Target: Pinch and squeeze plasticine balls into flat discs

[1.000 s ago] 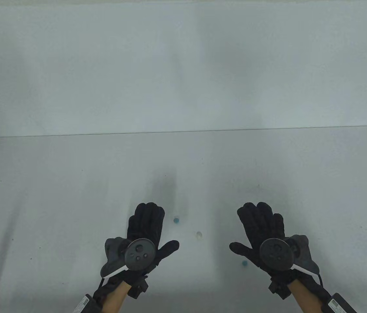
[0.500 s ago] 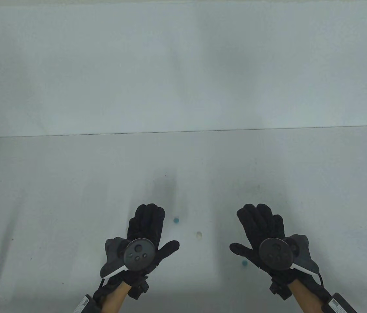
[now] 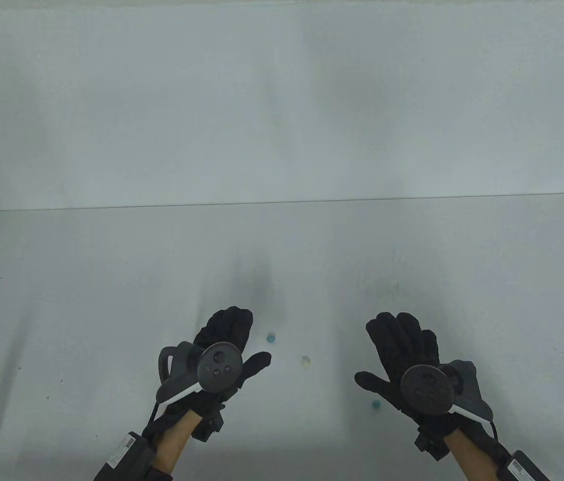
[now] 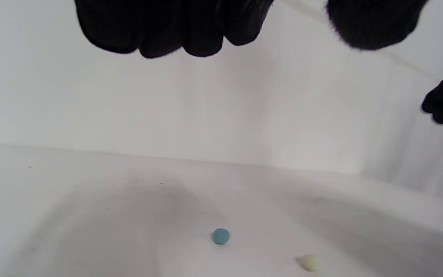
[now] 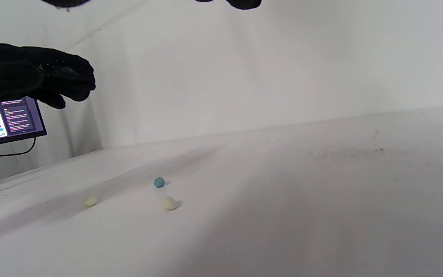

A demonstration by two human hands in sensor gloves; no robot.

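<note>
Plasticine balls lie untouched on the worktop (image 3: 111, 280): blue ball (image 3: 271, 337) at the left hand's (image 3: 222, 350) two o'clock. Both hands, right hand (image 3: 404, 358) too, hover spread and empty. Next, probably a fingertip pinch.

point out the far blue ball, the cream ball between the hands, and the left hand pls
far blue ball (image 3: 271, 337): table view, centre of the ball.
cream ball (image 3: 305, 361): table view, centre of the ball, between the hands.
left hand (image 3: 227, 345): table view, back of the glove beside the tracker.
</note>
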